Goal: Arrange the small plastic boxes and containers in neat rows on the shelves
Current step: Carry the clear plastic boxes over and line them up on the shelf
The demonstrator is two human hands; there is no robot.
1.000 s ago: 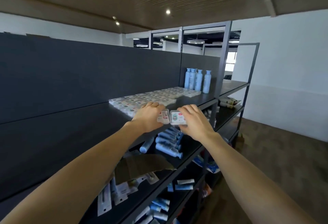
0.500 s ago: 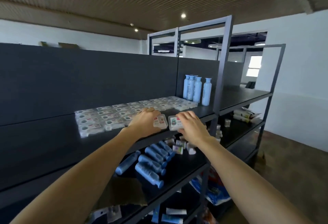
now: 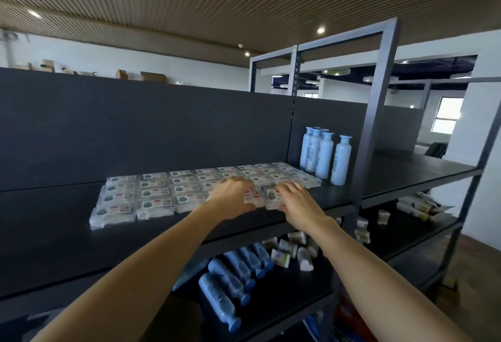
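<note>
Several small clear plastic boxes with printed labels lie in rows [image 3: 151, 192] on the dark top shelf [image 3: 54, 233]. My left hand [image 3: 230, 200] grips one small box [image 3: 252, 198] at the front of the rows. Beside it, my right hand [image 3: 295, 200] grips another small box [image 3: 272, 198]. The two boxes sit side by side, low over the shelf at the front row's right end. My fingers cover part of each box.
Several light blue bottles [image 3: 325, 156] stand upright at the right end of the rows, beside a shelf post [image 3: 371, 130]. On the lower shelf lie more blue bottles [image 3: 233, 279] and loose small packets [image 3: 292, 249]. More packets [image 3: 423, 206] lie on the right-hand unit.
Both hands have carried their boxes up and forward from the shelf's front edge to the front row. The camera has tilted and shifted, showing more of the rows on the left.
</note>
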